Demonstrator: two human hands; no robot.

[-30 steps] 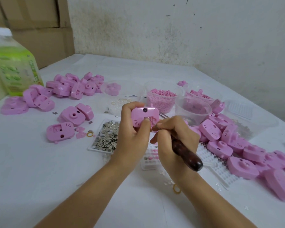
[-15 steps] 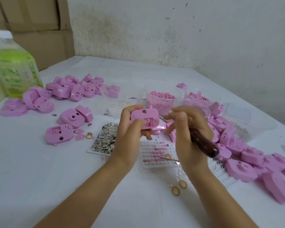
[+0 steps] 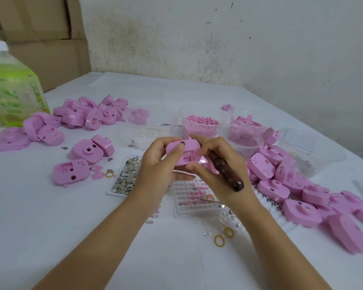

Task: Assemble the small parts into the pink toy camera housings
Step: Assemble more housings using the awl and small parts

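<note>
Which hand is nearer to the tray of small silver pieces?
Left. The left hand is just right of the tray, hiding its right edge; the right hand, gripping a tool, is farther right, beyond the held housing.

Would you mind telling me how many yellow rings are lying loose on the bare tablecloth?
3 yellow rings: one beside the open housing at left, two together by the right forearm. Others may be hidden beneath parts.

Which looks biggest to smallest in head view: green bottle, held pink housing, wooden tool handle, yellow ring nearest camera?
1. green bottle, even cropped at the frame edge.
2-3. held pink housing and wooden tool handle: look alike, both partly hidden, so unranked.
4. yellow ring.
</note>
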